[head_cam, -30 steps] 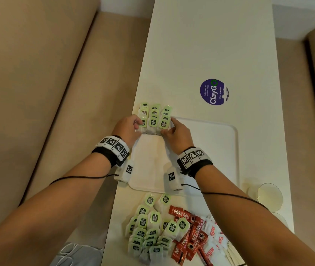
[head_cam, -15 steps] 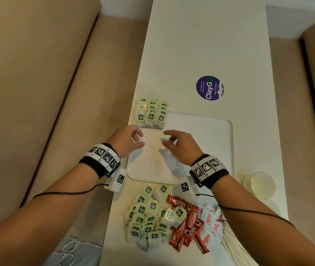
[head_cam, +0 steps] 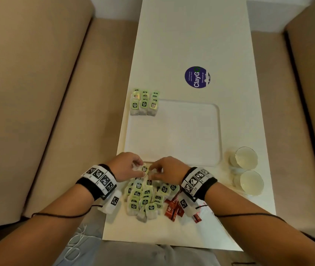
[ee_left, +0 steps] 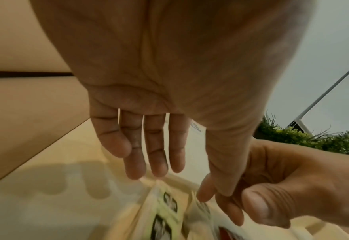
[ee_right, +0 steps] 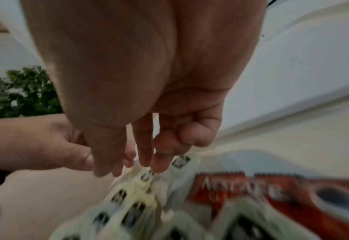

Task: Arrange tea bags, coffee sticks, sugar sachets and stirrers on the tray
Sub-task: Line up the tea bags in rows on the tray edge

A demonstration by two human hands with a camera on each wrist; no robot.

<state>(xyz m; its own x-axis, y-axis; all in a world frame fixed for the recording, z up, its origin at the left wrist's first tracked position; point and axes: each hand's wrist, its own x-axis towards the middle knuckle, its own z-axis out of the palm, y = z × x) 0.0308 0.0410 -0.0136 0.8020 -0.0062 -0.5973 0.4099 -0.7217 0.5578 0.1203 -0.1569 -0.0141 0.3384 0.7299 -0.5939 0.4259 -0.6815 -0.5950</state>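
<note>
Tea bags lie in a loose heap at the near end of the white surface; too many overlap for an exact count, at least fifteen green tags show. Red Nescafe coffee sticks lie just right of the heap, partly under the right wrist; several, count unclear. White sugar sachets show at their right edge, mostly hidden by the arm.

Left hand and right hand meet over the far edge of the heap, beside the near rim of the tray. One tea bag sits between them. Left wrist view: left fingers nearly straight and slightly spread, thumb down toward the blurred bag; whether they grip it, cannot tell. Right wrist view: right fingers point down onto the bags, two outer ones curled in; a firm pinch cannot be confirmed because of blur.

White tray lies beyond the hands, mostly bare. Three rows of stacked tea bags stand at its far left corner, overlapping the rim.

Two paper cups stand right of the tray, touching. One purple ClayGo sticker lies farther up the surface.
</note>
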